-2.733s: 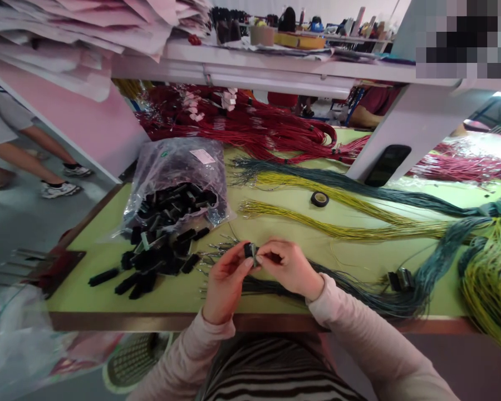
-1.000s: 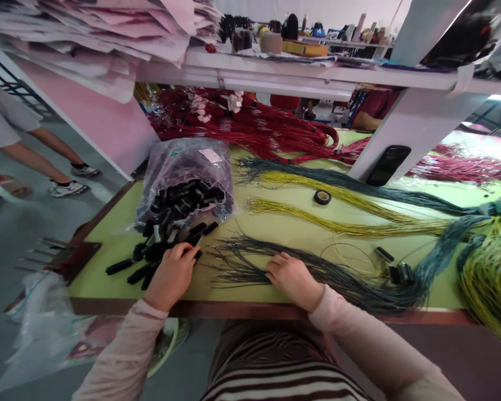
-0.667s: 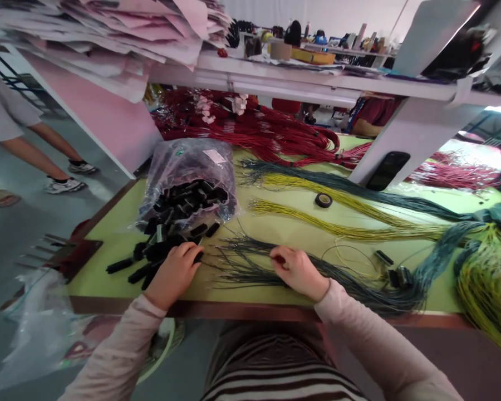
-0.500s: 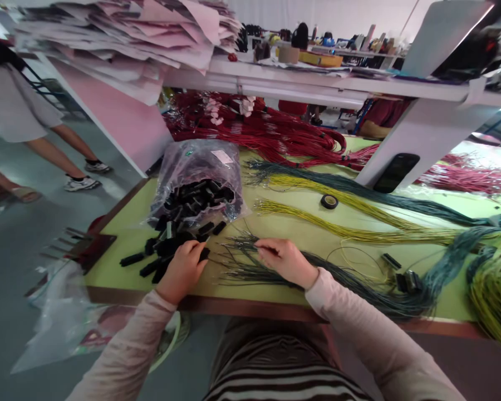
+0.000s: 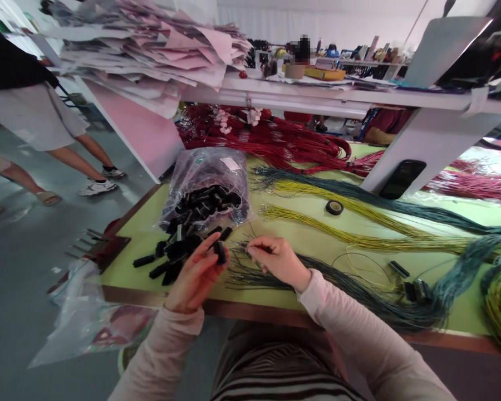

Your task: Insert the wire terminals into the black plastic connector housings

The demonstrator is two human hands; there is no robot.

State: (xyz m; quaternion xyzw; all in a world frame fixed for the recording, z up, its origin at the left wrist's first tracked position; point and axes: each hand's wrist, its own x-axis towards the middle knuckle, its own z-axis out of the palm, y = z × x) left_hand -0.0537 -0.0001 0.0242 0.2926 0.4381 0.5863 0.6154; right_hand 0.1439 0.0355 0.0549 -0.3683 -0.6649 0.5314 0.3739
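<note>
My left hand (image 5: 196,278) is raised above the table's front edge, its fingers closed round a small black connector housing (image 5: 220,252). To its right, my right hand (image 5: 278,260) pinches a thin wire whose tip (image 5: 244,245) points toward the connector; the two are apart. Beneath the right hand lies a bundle of dark green wires (image 5: 342,281) with bare-looking metal ends toward the left. A pile of loose black connectors (image 5: 179,248) lies behind and left of my left hand, spilling from a clear plastic bag (image 5: 209,164).
Yellow wires (image 5: 334,229) and another dark green bundle (image 5: 359,192) run across the table, near a roll of black tape (image 5: 334,207). Red wires (image 5: 267,136) lie under the shelf (image 5: 317,103). Stacked papers (image 5: 150,55) stand above. Another person's legs (image 5: 73,145) show at left.
My left hand has lifted from the connector pile and turned, now showing a black connector in its fingers. My right hand stays over the dark green wires. The whole view has shifted slightly.
</note>
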